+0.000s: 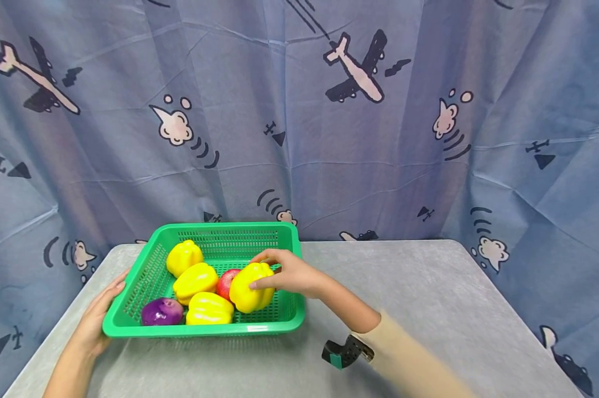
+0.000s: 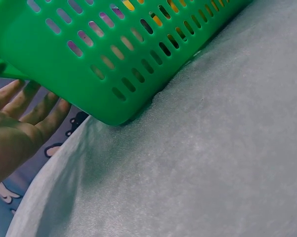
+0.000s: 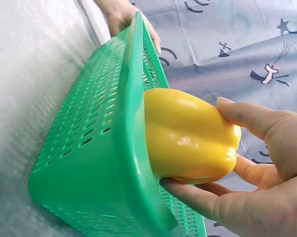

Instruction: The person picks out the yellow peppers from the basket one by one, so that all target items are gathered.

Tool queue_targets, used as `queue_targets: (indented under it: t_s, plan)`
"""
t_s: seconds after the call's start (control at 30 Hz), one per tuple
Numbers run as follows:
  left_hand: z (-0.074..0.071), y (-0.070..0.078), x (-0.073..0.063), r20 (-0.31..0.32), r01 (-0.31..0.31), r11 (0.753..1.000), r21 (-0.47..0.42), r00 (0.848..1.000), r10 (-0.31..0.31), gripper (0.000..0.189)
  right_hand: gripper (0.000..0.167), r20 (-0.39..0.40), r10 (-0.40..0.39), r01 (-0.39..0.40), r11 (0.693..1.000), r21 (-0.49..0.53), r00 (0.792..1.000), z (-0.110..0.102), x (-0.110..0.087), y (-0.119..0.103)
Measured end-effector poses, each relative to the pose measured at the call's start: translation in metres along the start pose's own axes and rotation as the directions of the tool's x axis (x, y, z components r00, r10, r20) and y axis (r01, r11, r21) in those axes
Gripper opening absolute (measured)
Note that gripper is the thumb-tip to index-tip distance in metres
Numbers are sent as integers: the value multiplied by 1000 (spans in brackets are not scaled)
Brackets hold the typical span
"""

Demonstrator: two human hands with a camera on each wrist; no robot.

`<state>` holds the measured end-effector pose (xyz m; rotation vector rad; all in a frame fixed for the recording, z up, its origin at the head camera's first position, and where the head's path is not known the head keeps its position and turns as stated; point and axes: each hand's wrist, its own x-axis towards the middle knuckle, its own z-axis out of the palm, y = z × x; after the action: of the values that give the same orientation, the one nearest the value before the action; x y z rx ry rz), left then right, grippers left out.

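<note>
My right hand (image 1: 291, 273) holds a yellow bell pepper (image 1: 249, 290) over the right part of a green plastic basket (image 1: 204, 330). Seen from the right wrist, the thumb and fingers (image 3: 195, 195) grip this pepper around one end, close by the basket rim. My left hand (image 1: 92, 320) lies along the basket's left side, its fingers (image 2: 52, 116) fairly straight against the outer wall. Inside the basket are a yellow bell pepper (image 1: 185, 258) at the back, another yellow pepper (image 1: 196, 283) and a third (image 1: 209, 309) nearer the front. A red round fruit (image 1: 226, 283) is partly hidden behind the held pepper.
A shiny purple round vegetable (image 1: 162, 312) lies in the basket's front left corner. The basket stands on a grey table (image 1: 389, 293), left of its middle. Behind the table hangs a blue curtain (image 1: 239, 127) printed with airplanes. A black device (image 1: 346, 352) sits at the right wrist.
</note>
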<state>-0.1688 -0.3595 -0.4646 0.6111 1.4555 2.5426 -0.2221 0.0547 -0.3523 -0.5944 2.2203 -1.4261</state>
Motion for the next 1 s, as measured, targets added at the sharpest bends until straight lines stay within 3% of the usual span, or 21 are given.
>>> queue_targets:
  t_s: [0.2, 0.6, 1.0]
  plan:
    - [0, 0, -1, 4, -4, 1000, -19, 1000, 4, 61, 45, -26, -33, 34, 999, 42, 999, -1, -6, 4]
    - [-1, -2, 0, -34, -5, 1000, 28, 999, 6, 59, 49, -78, -81, 96, 974, 206, 994, -3, -19, 9]
    - [0, -2, 0, -27, -15, 999, 48, 1000, 17, 59, 48, -133, -147, 178, 948, 264, 980, -4, -30, 17]
